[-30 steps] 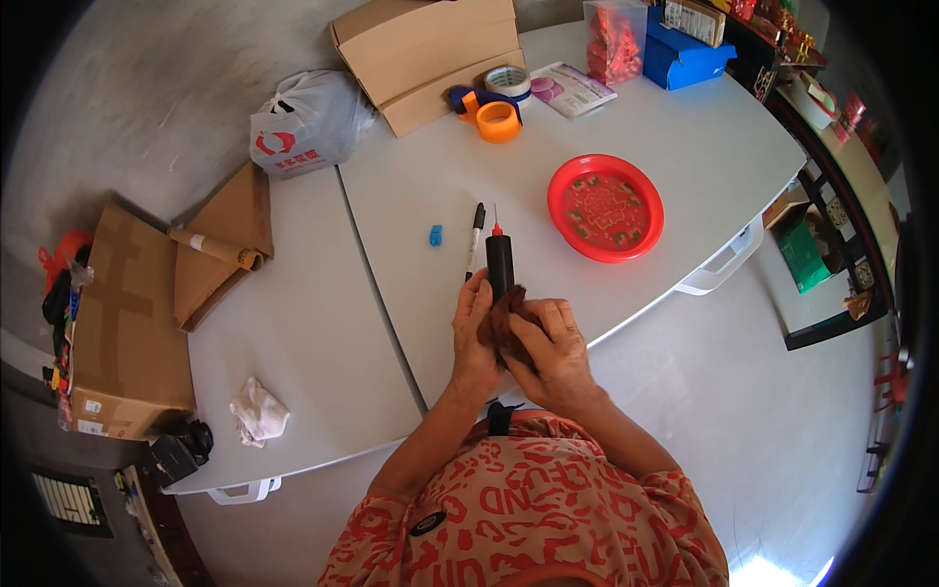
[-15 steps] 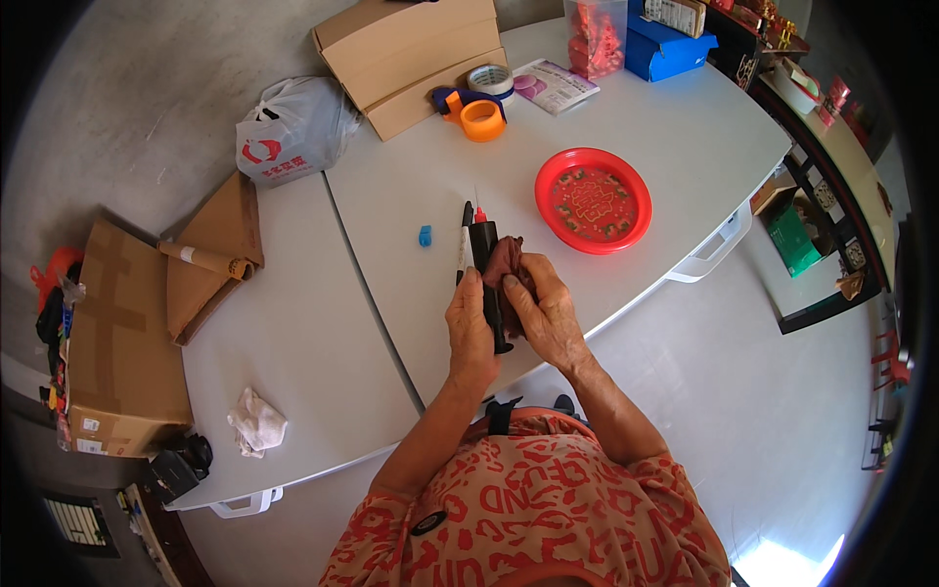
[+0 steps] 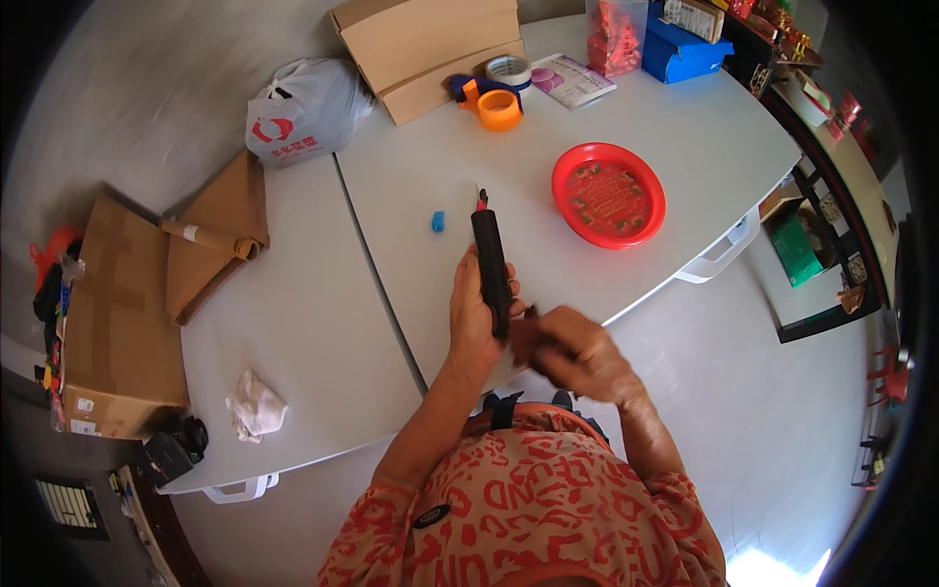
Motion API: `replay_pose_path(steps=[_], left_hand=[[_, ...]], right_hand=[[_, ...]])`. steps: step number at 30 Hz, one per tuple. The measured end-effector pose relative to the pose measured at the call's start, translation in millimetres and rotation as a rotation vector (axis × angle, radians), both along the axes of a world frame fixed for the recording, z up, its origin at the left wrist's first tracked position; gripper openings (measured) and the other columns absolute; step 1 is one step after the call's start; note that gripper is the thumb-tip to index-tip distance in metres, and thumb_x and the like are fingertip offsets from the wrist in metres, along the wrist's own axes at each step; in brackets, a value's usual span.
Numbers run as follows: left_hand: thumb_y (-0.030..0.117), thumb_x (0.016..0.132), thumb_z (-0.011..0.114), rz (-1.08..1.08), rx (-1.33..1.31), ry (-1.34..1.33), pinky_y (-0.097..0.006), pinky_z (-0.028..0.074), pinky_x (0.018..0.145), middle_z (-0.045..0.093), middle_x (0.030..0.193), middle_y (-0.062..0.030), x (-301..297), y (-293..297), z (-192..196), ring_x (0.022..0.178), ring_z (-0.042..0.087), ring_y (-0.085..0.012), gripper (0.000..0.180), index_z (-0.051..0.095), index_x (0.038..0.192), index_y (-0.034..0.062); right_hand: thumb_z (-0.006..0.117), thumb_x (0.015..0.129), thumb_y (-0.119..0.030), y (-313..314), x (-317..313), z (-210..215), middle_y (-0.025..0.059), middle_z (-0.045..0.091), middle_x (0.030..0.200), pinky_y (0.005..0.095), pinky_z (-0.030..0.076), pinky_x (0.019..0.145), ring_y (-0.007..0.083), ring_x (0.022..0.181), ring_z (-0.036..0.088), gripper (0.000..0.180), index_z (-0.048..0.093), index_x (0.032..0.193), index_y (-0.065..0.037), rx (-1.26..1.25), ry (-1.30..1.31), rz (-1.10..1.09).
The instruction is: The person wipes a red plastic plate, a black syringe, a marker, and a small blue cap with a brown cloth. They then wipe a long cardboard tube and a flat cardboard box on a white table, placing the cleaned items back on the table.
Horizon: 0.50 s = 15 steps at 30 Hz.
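Note:
Upright in my left hand (image 3: 471,318) is a black syringe (image 3: 491,259), its slim barrel ending in a red hub and a thin needle that point away from me. My fingers wrap round its lower half from behind. My right hand (image 3: 585,357), smeared by motion, grips a crumpled dark reddish-brown cloth (image 3: 528,338) beside the syringe's lower end. Whether the cloth touches it, I cannot tell. A small blue plastic piece (image 3: 438,222) lies on the table (image 3: 411,161) left of the syringe. To the right stands a round red tray (image 3: 657,196) with a patterned bottom.
At the back are a cardboard box (image 3: 430,44), orange tape (image 3: 500,112), a leaflet (image 3: 577,83), a clear tub (image 3: 614,44) and a blue box (image 3: 682,54). A plastic bag (image 3: 305,112), a big carton (image 3: 127,323) and a whitish cloth (image 3: 257,406) lie left.
My right hand and the cloth have moved down and right, off the syringe's barrel. The white-and-black pen seen beside the syringe no longer shows. The view has shifted slightly.

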<state>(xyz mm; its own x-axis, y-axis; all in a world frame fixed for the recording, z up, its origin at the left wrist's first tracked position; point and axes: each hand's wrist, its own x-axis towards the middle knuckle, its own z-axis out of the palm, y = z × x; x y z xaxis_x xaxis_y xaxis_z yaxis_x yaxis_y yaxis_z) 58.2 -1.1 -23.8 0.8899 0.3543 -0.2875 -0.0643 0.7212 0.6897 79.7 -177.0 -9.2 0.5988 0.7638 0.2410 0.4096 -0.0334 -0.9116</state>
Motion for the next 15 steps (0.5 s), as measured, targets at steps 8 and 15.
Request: replay_pose_path(steps=[8, 15], left_hand=[[0.046, 0.097, 0.049, -0.051, -0.025, -0.124, -0.034, 0.056, 0.073, 0.061, 0.086, -0.0027, -1.1, -10.8, 0.8, 0.08, 0.064, -0.017, 0.037, 0.05, 0.121, 0.0167], [0.042, 0.098, 0.049, -0.126, 0.085, -0.117, -0.03, 0.051, 0.063, 0.06, 0.087, -0.0032, -6.8, -13.4, -7.8, 0.076, 0.059, -0.0148, 0.031, 0.053, 0.108, 0.0131]], right_hand=[[0.074, 0.07, -0.004, 29.9, -10.3, 3.8, 0.0116, 0.06, 0.098, 0.0395, 0.054, 0.073, 0.0299, 0.088, 0.063, 0.029, 0.066, 0.097, -0.009, 0.035, -0.326, -0.414], [0.071, 0.073, -0.006, 7.7, -3.5, -6.3, 0.0122, 0.06, 0.091, 0.039, 0.052, 0.071, 0.0316, 0.085, 0.063, 0.026, 0.066, 0.099, -0.006, -0.165, -0.211, -0.33]])
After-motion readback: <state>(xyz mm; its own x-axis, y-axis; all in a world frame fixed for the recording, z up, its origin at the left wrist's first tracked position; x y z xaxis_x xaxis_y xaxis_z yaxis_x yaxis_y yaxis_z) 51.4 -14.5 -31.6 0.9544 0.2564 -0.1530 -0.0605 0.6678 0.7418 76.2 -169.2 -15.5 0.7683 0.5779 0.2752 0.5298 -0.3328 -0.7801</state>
